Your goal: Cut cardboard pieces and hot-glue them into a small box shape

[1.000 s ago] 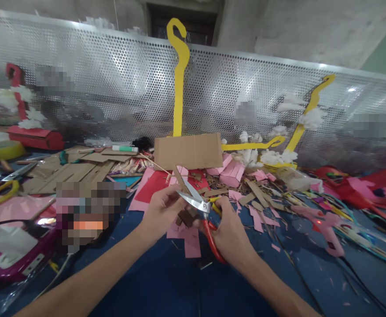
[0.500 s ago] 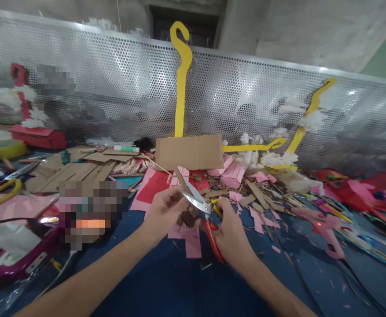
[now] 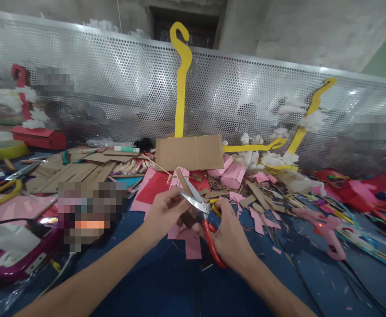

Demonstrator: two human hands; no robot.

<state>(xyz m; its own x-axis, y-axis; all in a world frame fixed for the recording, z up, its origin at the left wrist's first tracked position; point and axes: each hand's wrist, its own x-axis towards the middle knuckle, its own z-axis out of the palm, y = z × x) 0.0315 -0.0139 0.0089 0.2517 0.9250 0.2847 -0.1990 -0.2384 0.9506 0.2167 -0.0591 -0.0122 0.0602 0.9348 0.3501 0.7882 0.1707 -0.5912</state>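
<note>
My left hand (image 3: 166, 213) is closed on a narrow brown cardboard strip (image 3: 183, 181), pinched between thumb and fingers. The strip slants up past the scissor blades. In my right hand (image 3: 230, 231) are metal scissors (image 3: 197, 202) with red and yellow on the handles, the red handle hanging below the palm. Their blades are apart and cross the strip close to my left fingertips. A darker brown piece (image 3: 190, 219) shows under the blades, between the hands; whether it joins the strip I cannot tell. Pink paper (image 3: 193, 246) lies on the table beneath.
Behind the hands stands a cardboard piece (image 3: 189, 152) before a tall yellow hook shape (image 3: 180, 88). A pink glue gun (image 3: 326, 231) with a cord lies right. Cardboard sheets (image 3: 77, 174) and other scissors (image 3: 11, 193) are left. A perforated metal panel (image 3: 123, 88) closes the back.
The red scissor handle has swung slightly outward and down in my right hand. The strip's top has dipped a little to the right. My left hand has barely moved.
</note>
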